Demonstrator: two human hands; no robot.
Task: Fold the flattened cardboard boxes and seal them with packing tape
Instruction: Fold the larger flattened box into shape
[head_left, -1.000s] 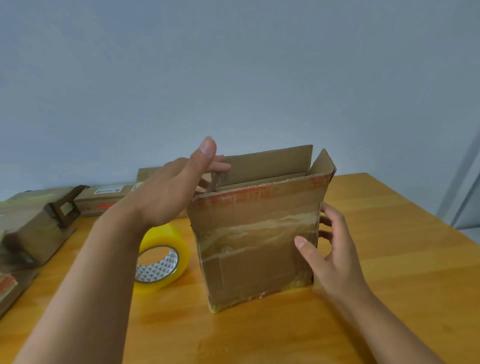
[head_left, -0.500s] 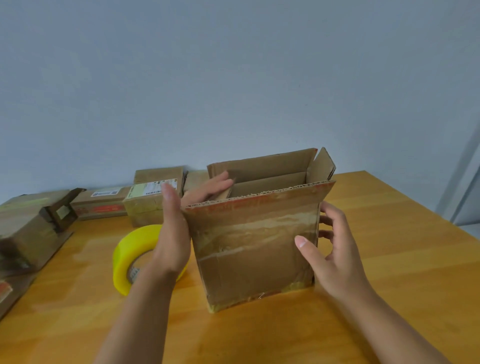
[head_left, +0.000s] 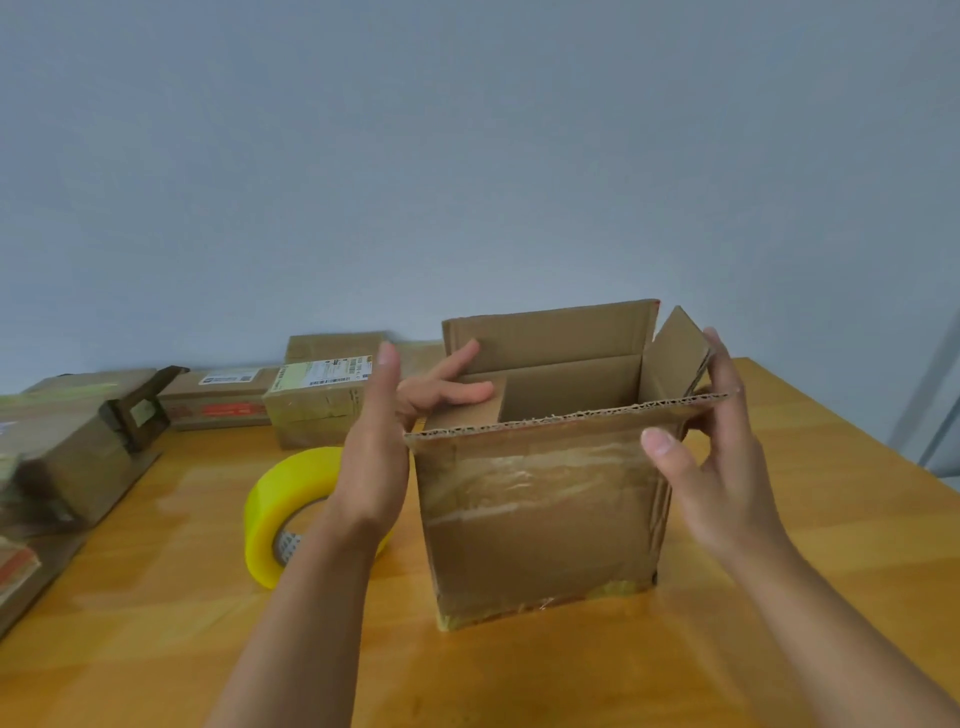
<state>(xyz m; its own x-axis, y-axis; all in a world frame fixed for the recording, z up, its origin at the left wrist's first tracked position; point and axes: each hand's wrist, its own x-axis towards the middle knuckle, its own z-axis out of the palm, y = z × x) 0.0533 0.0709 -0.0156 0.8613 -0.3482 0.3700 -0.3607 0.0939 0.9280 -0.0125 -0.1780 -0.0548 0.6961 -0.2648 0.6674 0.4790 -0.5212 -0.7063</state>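
Both hands have moved up to the box (head_left: 540, 499) flaps
Left hand (head_left: 379, 441) fingers spread, pushing one flap down; right hand (head_left: 711, 457) fingers spread on another; top still open, tape (head_left: 270, 514) waits

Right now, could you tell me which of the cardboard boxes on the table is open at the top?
The tall box between both hands, beside the yellow tape roll; its top flaps stand up, while the labelled boxes behind are closed.

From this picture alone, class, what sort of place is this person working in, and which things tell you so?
Probably a small parcel-packing spot in a home or office, not a warehouse. A plain wooden table stands against a bare wall, with a roll of yellow packing tape, an open cardboard box and labelled parcels on it.
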